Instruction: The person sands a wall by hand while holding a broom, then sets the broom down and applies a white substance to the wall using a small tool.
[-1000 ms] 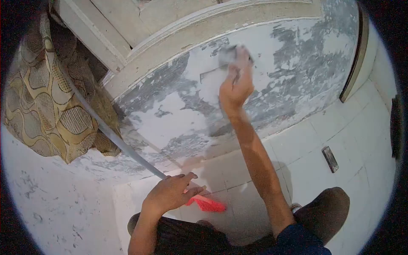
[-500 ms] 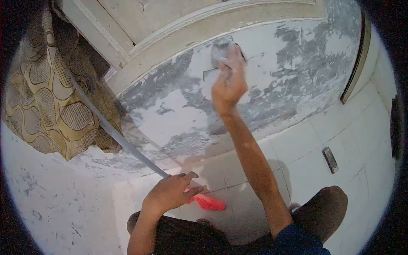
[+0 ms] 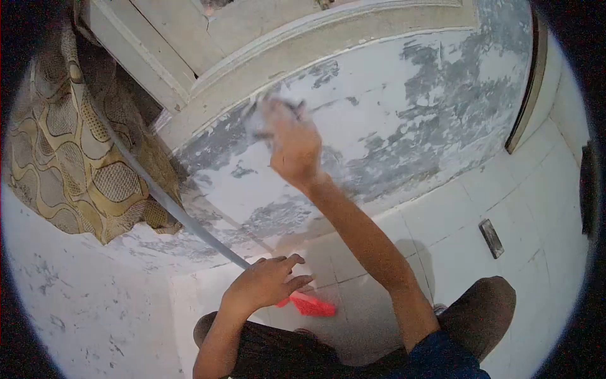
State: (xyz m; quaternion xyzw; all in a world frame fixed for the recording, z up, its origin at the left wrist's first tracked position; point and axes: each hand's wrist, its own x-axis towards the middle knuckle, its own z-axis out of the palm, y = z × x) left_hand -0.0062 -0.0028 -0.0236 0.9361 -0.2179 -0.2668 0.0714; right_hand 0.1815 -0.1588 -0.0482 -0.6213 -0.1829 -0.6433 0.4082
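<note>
Right hand (image 3: 295, 148) grips a blurred tool (image 3: 260, 121) at the wall (image 3: 379, 95) — left hand (image 3: 264, 282) spread.

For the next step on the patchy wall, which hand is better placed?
Probably the right hand: it is at the wall, apparently holding a blurred item; the left hand is farther away.

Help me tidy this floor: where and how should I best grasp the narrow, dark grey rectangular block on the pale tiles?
Probably best across the middle of the narrow, dark grey rectangular block, coming from above and pinching its two long edges: it lies flat, slim across, and nothing touches those edges. Its thickness is unclear.
</note>
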